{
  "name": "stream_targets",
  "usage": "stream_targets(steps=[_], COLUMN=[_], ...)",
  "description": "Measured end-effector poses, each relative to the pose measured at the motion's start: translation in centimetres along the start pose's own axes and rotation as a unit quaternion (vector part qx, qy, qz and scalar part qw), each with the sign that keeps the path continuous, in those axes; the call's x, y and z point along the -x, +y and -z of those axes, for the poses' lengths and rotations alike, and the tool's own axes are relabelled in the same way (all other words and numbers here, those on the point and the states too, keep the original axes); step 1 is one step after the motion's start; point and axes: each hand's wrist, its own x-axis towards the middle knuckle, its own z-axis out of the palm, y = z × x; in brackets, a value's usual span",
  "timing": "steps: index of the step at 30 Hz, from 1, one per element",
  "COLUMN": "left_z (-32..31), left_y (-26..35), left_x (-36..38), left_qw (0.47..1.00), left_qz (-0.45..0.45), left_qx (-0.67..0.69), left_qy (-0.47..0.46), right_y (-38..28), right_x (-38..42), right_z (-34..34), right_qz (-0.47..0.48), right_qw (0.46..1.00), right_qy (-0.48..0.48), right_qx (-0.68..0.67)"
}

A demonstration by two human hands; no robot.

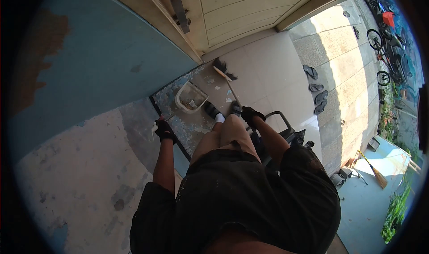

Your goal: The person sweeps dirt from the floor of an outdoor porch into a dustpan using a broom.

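My left hand [164,131], gloved, grips a scraper [157,125] against the wall [89,75] at centre left; my right hand [249,114] is clenched on the broom [225,75] handle at centre. I judge we're mid-scraping, paint flakes below by the dustpan [191,97]; next calls for firm strokes.

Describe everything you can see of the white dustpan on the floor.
The dustpan is white, looks like plastic, with a raised rim around a shallow tray. It lies flat on the tiled floor at the foot of the blue wall, amid scattered paint flakes. Pale debris sits inside it. Neither hand touches it; a brush lies on the floor close beside it.
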Motion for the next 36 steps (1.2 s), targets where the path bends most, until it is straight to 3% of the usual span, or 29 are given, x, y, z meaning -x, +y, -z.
stream_targets(steps=[1,3,6,8,11,13,14,17,19,20,21,22,24,26,27,28,30,32,34,36], left_z=[-0.1,-0.4,-0.8,-1.1,-2.1,-3.1,-3.3,-5.7,-7.5,-8.6,-9.0,-9.8,-11.9,-14.7,-16.0,-16.6,-18.1,-20.0,-21.1,-22.5], left_y=[0.1,0.2,-0.4,-0.8,-1.8,-2.2,-2.4,-1.7,0.5,1.1,1.2,1.4,3.2,3.4,1.4,0.3,-0.8,-1.1,-1.2,-1.0], left_x=[-0.1,-0.1,-0.5,-0.8,-0.8,-1.1,-1.1,0.3,3.4,4.2,4.8,5.3,7.5,7.6,7.0,6.7,7.6,8.7,9.9,10.5], left_qw=[0.997,0.998,0.999,1.0,0.999,0.996,0.996,0.993,0.994,0.993,0.994,0.995,0.997,0.998,0.997,0.992,0.996,0.996,0.984,0.982], left_qz=[-0.014,-0.024,-0.023,-0.018,-0.034,-0.041,-0.044,-0.059,-0.018,-0.021,-0.02,-0.02,0.01,0.038,0.034,0.029,0.014,0.0,0.012,0.015], left_qx=[-0.08,-0.056,-0.018,0.0,0.009,-0.054,-0.057,-0.076,-0.09,-0.093,-0.073,-0.053,-0.039,-0.018,0.032,0.089,0.041,-0.002,0.13,0.139], left_qy=[0.004,-0.001,-0.011,-0.019,-0.041,-0.056,-0.06,-0.067,-0.062,-0.066,-0.076,-0.086,-0.064,-0.04,-0.062,-0.084,-0.083,-0.088,-0.123,-0.129], right_y=[0.8,2.1,3.2,3.1,2.9,2.6,2.4,1.6,0.7,2.6,1.2,-2.3,-3.0,-2.4,-4.1,-5.0,-6.0,-6.6,-7.4,-6.8], right_x=[-0.3,0.0,1.8,2.7,5.4,6.6,6.6,4.6,3.3,-1.6,-1.6,2.6,-1.9,-9.3,-11.6,-13.4,-17.2,-19.2,-18.0,-19.1], right_z=[-0.1,-0.5,-0.1,0.7,3.3,5.0,6.1,11.0,15.3,18.6,20.1,21.1,25.5,31.5,34.4,35.6,36.7,35.9,33.7,31.9], right_qz=[0.004,0.071,0.091,0.122,0.103,0.083,0.079,0.072,0.06,0.073,0.014,0.025,0.063,0.087,0.103,0.118,0.134,0.151,0.15,0.12], right_qw=[1.0,0.997,0.996,0.991,0.992,0.973,0.959,0.96,0.959,0.977,0.935,0.935,0.882,0.79,0.705,0.696,0.699,0.763,0.855,0.891], right_qy=[0.003,0.007,-0.006,0.04,0.057,0.06,0.072,0.118,0.108,0.092,0.165,0.193,0.242,0.175,0.14,0.144,0.155,0.164,0.202,0.204], right_qx=[0.001,-0.011,-0.023,0.04,-0.036,-0.205,-0.261,-0.244,-0.254,-0.178,-0.313,-0.296,-0.4,-0.581,-0.688,-0.694,-0.685,-0.607,-0.453,-0.387])
